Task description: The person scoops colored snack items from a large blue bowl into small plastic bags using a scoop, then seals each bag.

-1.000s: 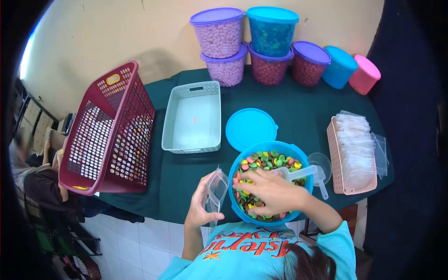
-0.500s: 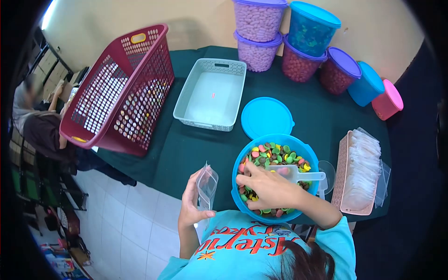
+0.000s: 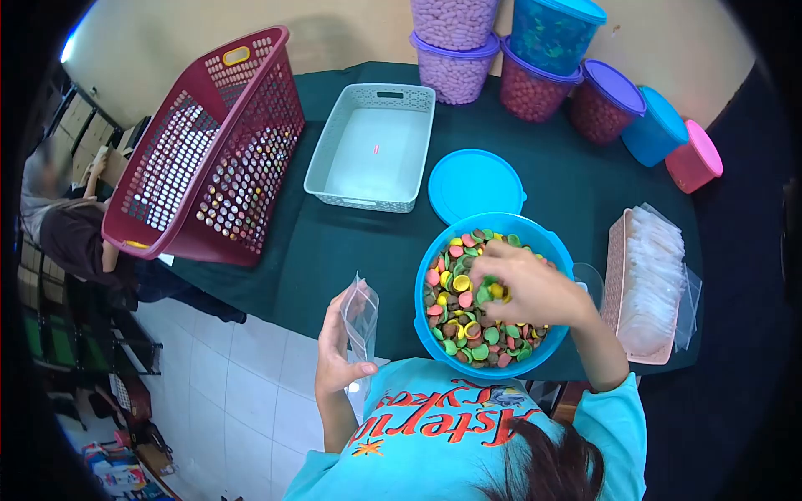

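Note:
My left hand (image 3: 336,355) holds a clear plastic pouch (image 3: 361,321) upright, its mouth spread apart, to the left of a blue tub (image 3: 421,321). Small cup-shaped pieces (image 3: 468,330) in green, yellow, pink and brown fill the tub. Over its right half is my right hand (image 3: 530,288), fingers curled around a few green and yellow pieces (image 3: 491,292). The white scoop is mostly hidden now by my right hand and wrist. A round blue lid (image 3: 476,185) lies on the table just behind the tub.
A pink basket (image 3: 616,288) of stacked clear pouches (image 3: 653,280) stands at right. Behind are a pale green tray (image 3: 316,179) and a tall maroon basket (image 3: 238,179). Lidded tubs (image 3: 539,92) line the wall. Another person (image 3: 79,234) is at far left.
My right hand has moved right and up within the tub, and pieces now show in its fingers. The scoop, visible before, is largely covered. The view has tilted slightly.

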Demonstrator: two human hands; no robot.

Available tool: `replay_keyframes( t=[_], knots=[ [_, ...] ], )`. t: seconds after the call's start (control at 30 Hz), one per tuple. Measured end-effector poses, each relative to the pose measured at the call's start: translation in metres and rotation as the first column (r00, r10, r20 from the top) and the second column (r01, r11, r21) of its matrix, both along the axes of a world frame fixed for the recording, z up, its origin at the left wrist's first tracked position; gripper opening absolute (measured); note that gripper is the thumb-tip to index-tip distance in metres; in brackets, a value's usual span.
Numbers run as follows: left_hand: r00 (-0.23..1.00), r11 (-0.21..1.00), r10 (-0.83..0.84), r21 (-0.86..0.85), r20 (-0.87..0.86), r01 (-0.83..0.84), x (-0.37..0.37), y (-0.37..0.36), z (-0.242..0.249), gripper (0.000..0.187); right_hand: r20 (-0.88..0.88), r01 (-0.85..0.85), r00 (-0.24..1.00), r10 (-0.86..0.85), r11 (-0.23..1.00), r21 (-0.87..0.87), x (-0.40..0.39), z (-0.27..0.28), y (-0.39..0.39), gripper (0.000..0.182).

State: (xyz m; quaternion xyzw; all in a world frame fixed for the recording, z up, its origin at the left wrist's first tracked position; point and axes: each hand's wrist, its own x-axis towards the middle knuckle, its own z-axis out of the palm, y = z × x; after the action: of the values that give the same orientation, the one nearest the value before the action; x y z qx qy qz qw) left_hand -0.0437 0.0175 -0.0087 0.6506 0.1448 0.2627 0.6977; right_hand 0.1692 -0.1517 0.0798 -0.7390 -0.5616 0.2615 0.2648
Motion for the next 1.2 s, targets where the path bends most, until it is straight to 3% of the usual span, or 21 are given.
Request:
replay_keyframes(
  t=[0.17, 0.23, 0.27, 0.3, 0.37, 0.4, 0.67, 0.73, 0.97, 1.03, 1.1, 1.17, 1.2],
  knots=[
    [0.995, 0.995, -0.101, 0.002, -0.001, 0.101, 0.016, 0.008, 0.001, 0.108, 0.048, 0.142, 0.989, -0.141, 0.989, -0.032, -0.001, 0.001, -0.023, 0.029],
    [0.989, 0.989, -0.148, 0.007, -0.008, 0.148, 0.023, 0.012, 0.001, 0.108, 0.283, 0.195, 0.941, -0.184, 0.981, -0.012, -0.014, 0.003, -0.029, 0.041],
    [0.987, 0.987, -0.162, 0.007, -0.004, 0.162, 0.026, 0.014, 0.002, 0.109, 0.294, 0.191, 0.94, -0.171, 0.981, -0.038, -0.02, 0.01, -0.028, 0.042],
    [0.984, 0.984, -0.176, 0.007, -0.001, 0.176, 0.03, 0.015, 0.002, 0.109, 0.289, 0.211, 0.938, -0.191, 0.977, -0.04, -0.026, 0.007, -0.027, 0.042],
    [0.977, 0.977, -0.215, 0.015, -0.011, 0.215, 0.036, 0.019, 0.002, 0.109, 0.292, 0.013, 0.956, -0.014, 1.0, 0.005, -0.038, -0.002, -0.026, 0.042],
    [0.972, 0.972, -0.233, 0.024, -0.015, 0.233, 0.039, 0.021, 0.003, 0.109, 0.245, -0.017, 0.969, 0.035, 0.997, -0.077, -0.044, -0.003, -0.023, 0.042],
    [0.957, 0.957, -0.289, 0.01, -0.017, 0.289, 0.052, 0.027, 0.004, 0.109, 0.052, 0.084, 0.995, -0.079, 0.991, -0.103, -0.059, -0.025, -0.014, 0.03],
    [0.955, 0.955, -0.297, 0.01, -0.02, 0.297, 0.053, 0.027, 0.003, 0.109, -0.01, 0.104, 0.995, -0.103, 0.995, 0.007, -0.056, -0.031, -0.014, 0.024],
    [0.97, 0.97, -0.243, -0.001, -0.026, 0.243, 0.05, 0.024, 0.002, 0.11, -0.009, 0.148, 0.989, -0.148, 0.988, 0.034, -0.035, -0.013, -0.023, 0.017],
    [0.978, 0.978, -0.207, 0.003, -0.025, 0.207, 0.045, 0.022, 0.002, 0.11, 0.188, 0.183, 0.962, -0.199, 0.978, 0.098, -0.025, -0.007, -0.027, 0.022],
    [0.984, 0.985, -0.172, 0.02, -0.043, 0.173, 0.04, 0.019, 0.001, 0.11, 0.215, 0.222, 0.951, -0.221, 0.975, 0.019, -0.02, 0.005, -0.033, 0.028],
    [0.99, 0.991, -0.131, 0.02, -0.046, 0.132, 0.033, 0.016, 0.001, 0.11, 0.428, 0.357, 0.838, -0.339, 0.933, 0.041, -0.01, 0.008, -0.043, 0.035],
    [0.993, 0.993, -0.111, 0.024, -0.049, 0.112, 0.03, 0.014, 0.001, 0.11, 0.432, 0.407, 0.826, -0.362, 0.913, -0.014, -0.007, 0.008, -0.047, 0.039]
  ],
)
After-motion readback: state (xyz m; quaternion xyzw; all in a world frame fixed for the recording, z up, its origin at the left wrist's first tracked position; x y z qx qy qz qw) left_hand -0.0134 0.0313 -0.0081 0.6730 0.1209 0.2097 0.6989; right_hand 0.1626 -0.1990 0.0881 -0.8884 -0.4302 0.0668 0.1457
